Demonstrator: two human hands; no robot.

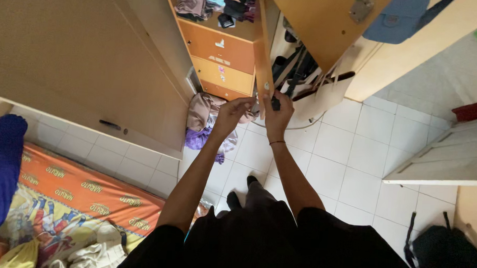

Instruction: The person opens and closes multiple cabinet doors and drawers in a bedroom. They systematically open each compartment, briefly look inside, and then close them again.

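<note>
Two bare hands, both raised to the lower end of an open orange wardrobe door (263, 61), seen edge-on from above.

Right hand (278, 110): fingers curled closed around a small dark object (275, 103) held against the door edge; what the object is cannot be made out at this size. Thin dark band on the wrist.

Left hand (233, 111): fingers bent and drawn together, tips touching the door's lower edge just beside the right hand; whether anything is pinched between them is probably not decidable from this angle.

Surroundings: orange drawers (220, 54) inside the wardrobe, clothes piled on the shelf above them. Heap of pink and purple clothes (204, 122) on the white tiled floor (343, 164), just left of the hands. Dark straps and a pale bag (319, 97) behind the door. Mattress with orange patterned sheet (72, 197) at lower left, blue cloth (2, 168) on its edge. Black backpack (445, 255) at lower right.
</note>
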